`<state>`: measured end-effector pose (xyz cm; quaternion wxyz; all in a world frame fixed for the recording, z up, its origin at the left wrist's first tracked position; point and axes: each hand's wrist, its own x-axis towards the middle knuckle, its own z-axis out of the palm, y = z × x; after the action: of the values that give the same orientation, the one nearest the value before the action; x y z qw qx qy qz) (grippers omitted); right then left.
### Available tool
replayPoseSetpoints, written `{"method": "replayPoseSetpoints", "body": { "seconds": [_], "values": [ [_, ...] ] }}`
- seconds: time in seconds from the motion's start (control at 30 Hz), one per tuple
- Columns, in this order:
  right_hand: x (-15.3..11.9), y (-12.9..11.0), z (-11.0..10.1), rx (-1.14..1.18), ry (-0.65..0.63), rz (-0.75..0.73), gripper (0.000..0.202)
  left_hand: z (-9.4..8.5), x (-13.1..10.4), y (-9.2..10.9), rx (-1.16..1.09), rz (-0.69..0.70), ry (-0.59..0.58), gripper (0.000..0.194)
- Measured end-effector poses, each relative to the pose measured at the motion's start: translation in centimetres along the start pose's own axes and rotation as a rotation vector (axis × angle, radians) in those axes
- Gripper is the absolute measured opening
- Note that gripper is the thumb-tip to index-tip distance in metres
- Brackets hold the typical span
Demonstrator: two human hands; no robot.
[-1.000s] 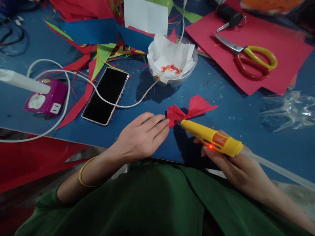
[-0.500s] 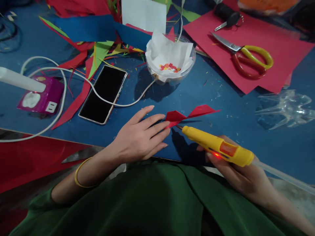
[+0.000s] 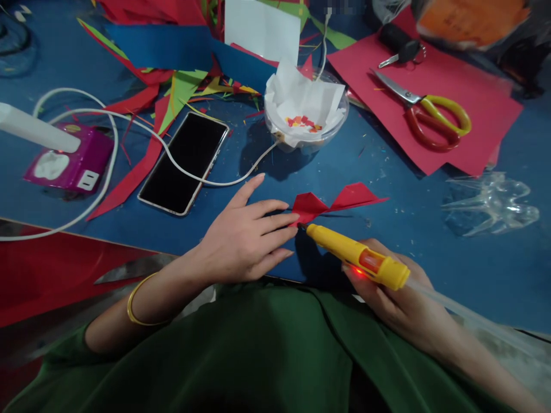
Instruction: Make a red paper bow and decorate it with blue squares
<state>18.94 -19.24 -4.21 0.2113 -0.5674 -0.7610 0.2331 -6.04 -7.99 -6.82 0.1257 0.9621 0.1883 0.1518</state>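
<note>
My left hand (image 3: 249,235) lies on the blue table with its fingers spread, two fingertips resting on the near left end of a folded red paper piece (image 3: 310,205). That paper has two raised, pointed folds, and its far tip points right. My right hand (image 3: 387,292) is wrapped round a yellow glue gun (image 3: 355,252) with a red light glowing on its side. The gun's dark nozzle touches or nearly touches the paper beside my left fingertips. A clear glue stick (image 3: 456,312) runs out of the gun's back end.
A white cable (image 3: 232,184) crosses a phone (image 3: 185,163). Beyond stands a clear bowl (image 3: 342,117) lined with white paper, holding small scraps. Scissors (image 3: 419,109) and keys (image 3: 402,51) lie on red sheets (image 3: 361,63). Crumpled clear plastic (image 3: 493,203) is at right, a purple box (image 3: 71,158) at left.
My right hand has brought the glue gun left, its nozzle now closer to my left fingertips. My left thumb or index finger has spread upward a little. The view has shifted slightly.
</note>
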Motion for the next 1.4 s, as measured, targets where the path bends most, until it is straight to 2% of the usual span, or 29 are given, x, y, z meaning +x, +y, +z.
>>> {"method": "replayPoseSetpoints", "body": {
  "seconds": [0.2, 0.43, 0.53, 0.73, 1.07, 1.23, 1.4],
  "values": [
    [0.3, -0.5, -0.3, -0.046, -0.019, 0.035, 0.016, 0.1, -0.1, 0.0, 0.017, 0.036, 0.044, 0.024],
    [0.1, -0.6, -0.3, -0.103, -0.016, 0.007, 0.018, 0.2, -0.1, 0.1, 0.002, 0.038, 0.062, 0.025],
    [-0.1, -0.5, -0.2, -0.119, -0.018, 0.000, 0.019, 0.1, 0.0, 0.1, -0.008, 0.021, 0.047, 0.025],
    [-0.2, -0.5, -0.1, -0.161, -0.010, -0.010, 0.022, -0.1, 0.1, 0.2, -0.085, -0.082, -0.065, 0.027],
    [-0.3, -0.4, -0.1, -0.239, 0.048, -0.036, 0.023, 0.0, 0.0, 0.2, -0.068, -0.055, -0.010, 0.025],
    [-0.6, -0.2, -0.2, -0.191, 0.075, -0.012, 0.018, 0.1, 0.0, 0.1, -0.028, -0.008, 0.050, 0.024],
    [-2.0, 0.4, -0.4, -0.012, 0.190, 0.083, 0.007, 0.0, 0.0, 0.0, 0.012, 0.007, 0.054, 0.023]
  ]
}}
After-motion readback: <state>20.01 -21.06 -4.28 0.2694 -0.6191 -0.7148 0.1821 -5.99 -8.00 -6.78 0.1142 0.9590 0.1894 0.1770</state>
